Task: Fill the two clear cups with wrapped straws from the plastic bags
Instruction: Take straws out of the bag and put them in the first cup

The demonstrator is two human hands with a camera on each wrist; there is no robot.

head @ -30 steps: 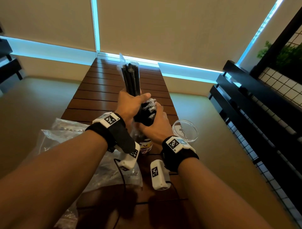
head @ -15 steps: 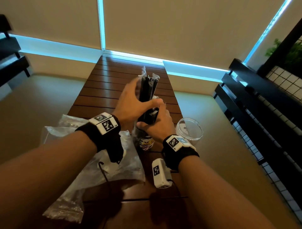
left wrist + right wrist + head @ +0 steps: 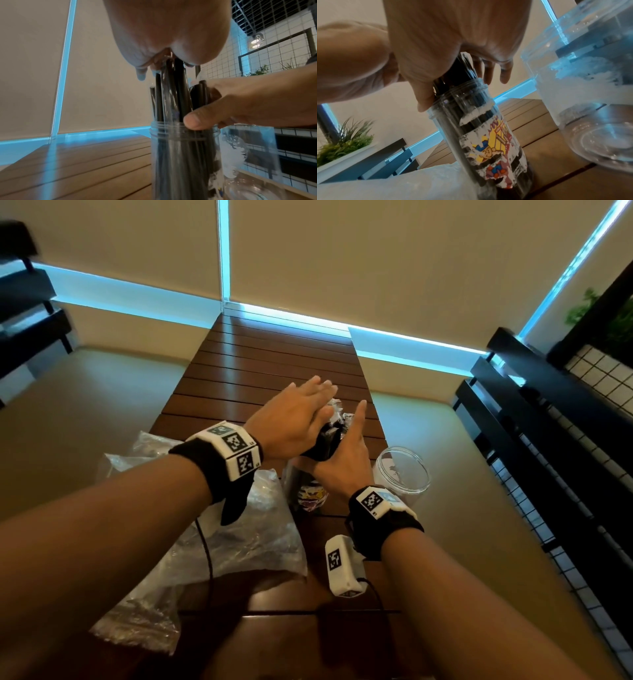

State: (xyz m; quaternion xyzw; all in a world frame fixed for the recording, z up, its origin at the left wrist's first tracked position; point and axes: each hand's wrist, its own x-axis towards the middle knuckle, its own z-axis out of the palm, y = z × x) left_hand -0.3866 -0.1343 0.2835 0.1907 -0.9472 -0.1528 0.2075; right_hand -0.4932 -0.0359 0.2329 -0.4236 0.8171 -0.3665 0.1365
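A clear cup (image 3: 308, 494) with a cartoon print stands on the wooden table, packed with black wrapped straws (image 3: 329, 436). My left hand (image 3: 294, 422) lies flat on the straw tops with straight fingers; the left wrist view shows its palm (image 3: 171, 33) pressing on the straws (image 3: 178, 88). My right hand (image 3: 346, 453) holds the bundle just above the rim, thumb (image 3: 197, 121) in front and fingers behind. The right wrist view shows the same cup (image 3: 479, 128) tilted in the picture. A second clear cup (image 3: 404, 470) stands to its right and has no straws in it.
Crumpled clear plastic bags (image 3: 239, 542) lie on the table's left near side. The slatted table (image 3: 267, 361) stretches away beyond the cups. A black rail and wire-grid shelf (image 3: 548, 440) run along the right. A potted plant (image 3: 342, 142) stands off the table.
My left hand has let go of the bundle's side and flattened on top of it. The straws have sunk lower into the printed cup.
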